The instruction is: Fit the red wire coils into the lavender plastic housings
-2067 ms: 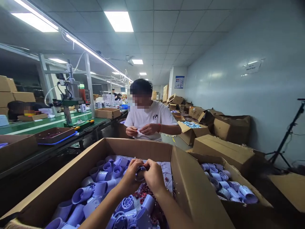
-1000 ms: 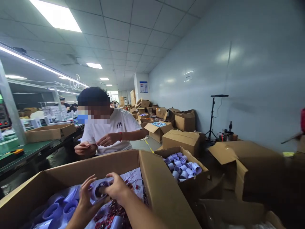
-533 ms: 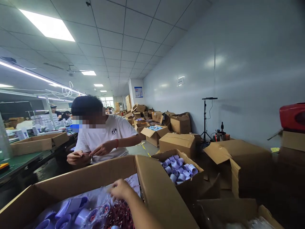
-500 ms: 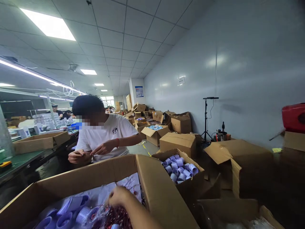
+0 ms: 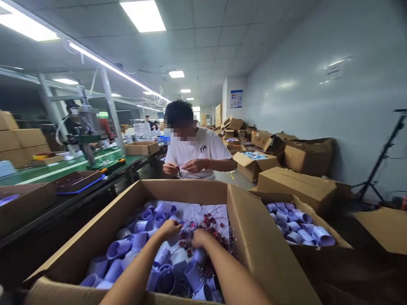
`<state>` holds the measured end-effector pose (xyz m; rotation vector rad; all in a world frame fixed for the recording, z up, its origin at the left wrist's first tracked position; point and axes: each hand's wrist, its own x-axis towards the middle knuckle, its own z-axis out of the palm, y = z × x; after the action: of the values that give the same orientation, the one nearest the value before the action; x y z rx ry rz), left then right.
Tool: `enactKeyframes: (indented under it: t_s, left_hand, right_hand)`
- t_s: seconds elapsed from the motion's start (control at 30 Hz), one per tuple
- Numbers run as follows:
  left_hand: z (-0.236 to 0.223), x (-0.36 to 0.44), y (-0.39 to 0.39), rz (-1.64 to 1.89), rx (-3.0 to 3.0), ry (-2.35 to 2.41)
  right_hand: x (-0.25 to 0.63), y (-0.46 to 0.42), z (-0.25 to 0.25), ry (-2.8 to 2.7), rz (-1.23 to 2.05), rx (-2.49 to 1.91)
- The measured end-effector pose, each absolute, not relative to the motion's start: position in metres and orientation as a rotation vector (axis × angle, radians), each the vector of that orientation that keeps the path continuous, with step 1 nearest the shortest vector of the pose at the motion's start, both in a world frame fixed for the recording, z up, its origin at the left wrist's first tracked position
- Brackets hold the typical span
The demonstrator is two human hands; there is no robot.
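Observation:
Both of my hands are inside a large open cardboard box (image 5: 187,190). My left hand (image 5: 171,228) is curled closed over the middle of it, with part of a pale purple cylinder just under the fingers. What it grips is hidden. Close by on the right, my right hand (image 5: 199,238) is smeared by motion at a tangle of small dark red parts with thin wires (image 5: 211,222); its fingers do not show clearly. Hollow purple plastic cylinders (image 5: 119,249) fill the left and front of the box. White sheeting (image 5: 203,208) lies at its back.
Across the box a co-worker in a white shirt (image 5: 203,148) holds a small part in both hands. A smaller box of purple cylinders (image 5: 294,224) stands on the right. At left runs a green workbench (image 5: 108,154) with a machine. Cardboard boxes (image 5: 305,154) line the wall.
My view has swung left and down, showing more of the box. My left hand has come into view inside it. My right hand remains by the red parts.

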<state>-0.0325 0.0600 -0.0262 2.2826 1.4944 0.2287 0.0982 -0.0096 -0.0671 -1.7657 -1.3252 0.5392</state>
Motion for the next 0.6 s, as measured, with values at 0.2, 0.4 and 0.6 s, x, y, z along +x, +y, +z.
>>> enactKeyframes:
  t_s: [0.2, 0.4, 0.6]
  left_hand:
    - [-0.035, -0.034, 0.053, 0.073, 2.216, 1.466]
    - [-0.033, -0.034, 0.047, 0.028, 2.234, 1.406]
    - [-0.035, -0.031, 0.046, -0.007, 2.231, 1.350]
  right_hand:
    - [0.113, -0.009, -0.071, -1.496, 0.398, -2.143]
    - [0.120, -0.015, -0.074, -1.642, 0.392, -2.240]
    - [0.115, -0.011, -0.069, -1.716, 0.385, -2.175]
